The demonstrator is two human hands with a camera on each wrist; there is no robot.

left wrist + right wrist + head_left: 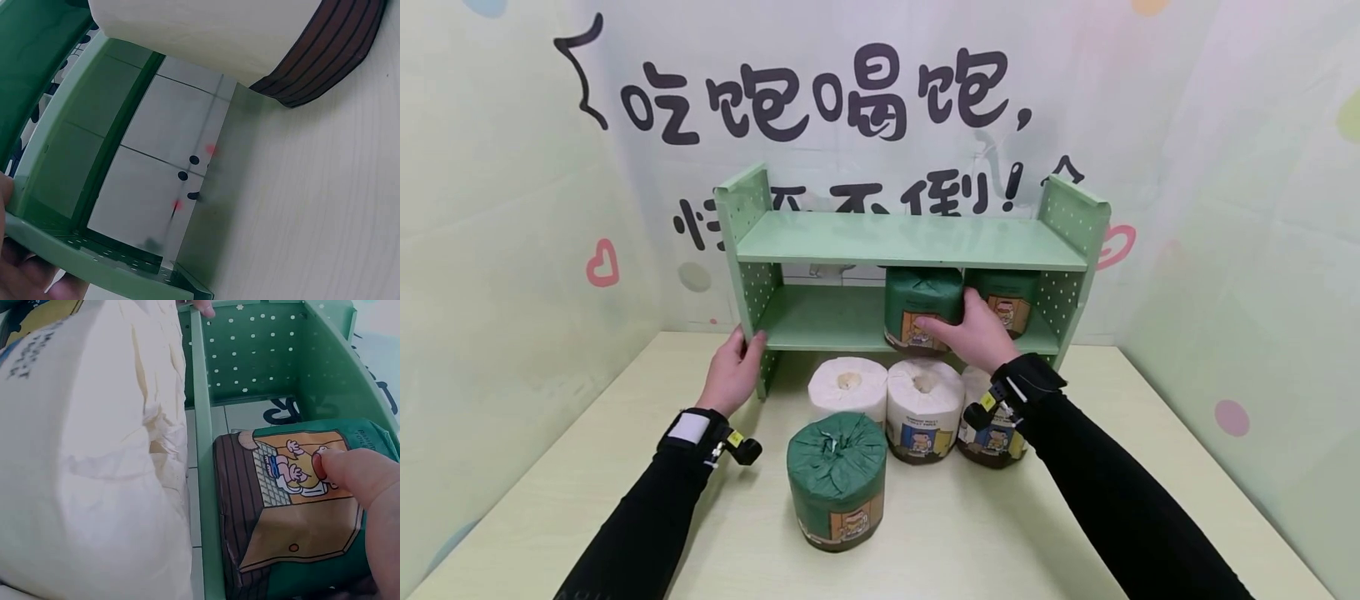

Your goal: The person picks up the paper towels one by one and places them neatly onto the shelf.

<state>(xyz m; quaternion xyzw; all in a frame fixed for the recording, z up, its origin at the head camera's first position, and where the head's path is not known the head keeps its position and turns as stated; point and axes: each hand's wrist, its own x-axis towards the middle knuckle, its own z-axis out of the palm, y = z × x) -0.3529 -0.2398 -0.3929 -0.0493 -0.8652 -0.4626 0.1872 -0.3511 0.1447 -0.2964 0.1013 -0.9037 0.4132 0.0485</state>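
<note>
Fingers of the right hand point(973, 333) curl round a green roll point(922, 308) on the lower level of the shelf point(910, 240), while the left hand point(733, 371) grips its left post, apparently steadying it. Rolls counted: two on the shelf, four on the table point(1150, 500).

The right hand's fingers point(936, 323) touch a roll point(922, 304) on the lower shelf point(827, 321), another roll point(1009, 300) to their right. Below them, four rolls point(880, 421) stand on the tabletop point(1150, 467).
</note>
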